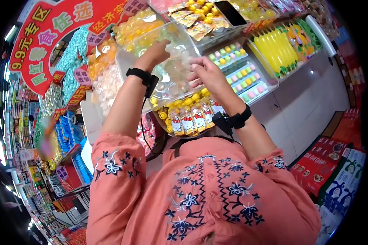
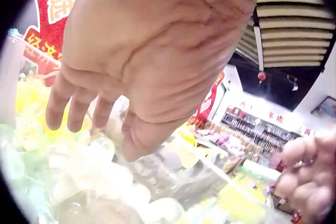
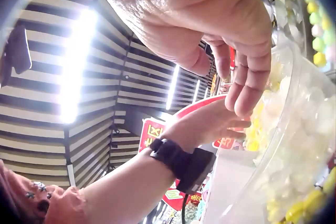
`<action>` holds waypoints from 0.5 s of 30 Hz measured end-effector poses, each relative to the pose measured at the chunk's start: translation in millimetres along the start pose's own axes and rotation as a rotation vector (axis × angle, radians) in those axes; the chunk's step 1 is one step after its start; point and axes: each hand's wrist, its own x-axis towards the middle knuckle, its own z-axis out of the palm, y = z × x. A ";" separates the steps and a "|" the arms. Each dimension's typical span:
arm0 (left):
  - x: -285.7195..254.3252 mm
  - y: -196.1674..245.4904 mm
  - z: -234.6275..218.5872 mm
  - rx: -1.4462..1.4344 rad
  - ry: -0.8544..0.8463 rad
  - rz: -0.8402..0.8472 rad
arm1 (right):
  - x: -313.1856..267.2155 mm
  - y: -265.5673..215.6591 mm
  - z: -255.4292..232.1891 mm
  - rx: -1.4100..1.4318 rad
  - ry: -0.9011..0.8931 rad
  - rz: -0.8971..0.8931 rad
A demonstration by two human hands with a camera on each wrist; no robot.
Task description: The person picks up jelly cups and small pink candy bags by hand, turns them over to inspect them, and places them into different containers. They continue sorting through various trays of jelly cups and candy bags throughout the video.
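A clear plastic bin (image 1: pixel 124 67) holds several pale, translucent round jelly-like sweets (image 1: pixel 175 72). Above its far part hangs my left hand (image 1: pixel 154 55), back upward in the head view. In the left wrist view that left hand (image 2: pixel 136 61) has its fingers pointing down close over the sweets (image 2: pixel 100 179), with nothing seen in its grasp. My right hand (image 1: pixel 209 75) hovers by the bin's right side, its fingers loosely bent. The right wrist view shows the right hand (image 3: pixel 215 29) near the bin's curved rim (image 3: pixel 291 90), with no item between thumb and fingers.
Cat-printed packets (image 1: pixel 192 120) stand in a container at the near side. Trays of coloured sweets (image 1: pixel 245 77) and yellow packs (image 1: pixel 276 47) lie to the right. A black phone (image 1: pixel 230 13) rests on pouches beyond. Large red signs (image 1: pixel 39 45) rise at the left.
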 end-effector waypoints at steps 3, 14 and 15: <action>13.1 5.7 14.6 0.036 -0.094 -0.031 | -3.1 2.2 -6.7 0.027 -0.004 -0.023; 11.4 6.4 36.1 0.121 -0.085 -0.124 | 3.2 1.2 -10.2 0.031 -0.083 0.072; 8.8 8.9 34.6 0.142 -0.096 -0.161 | 5.5 2.7 -10.1 0.035 -0.092 0.075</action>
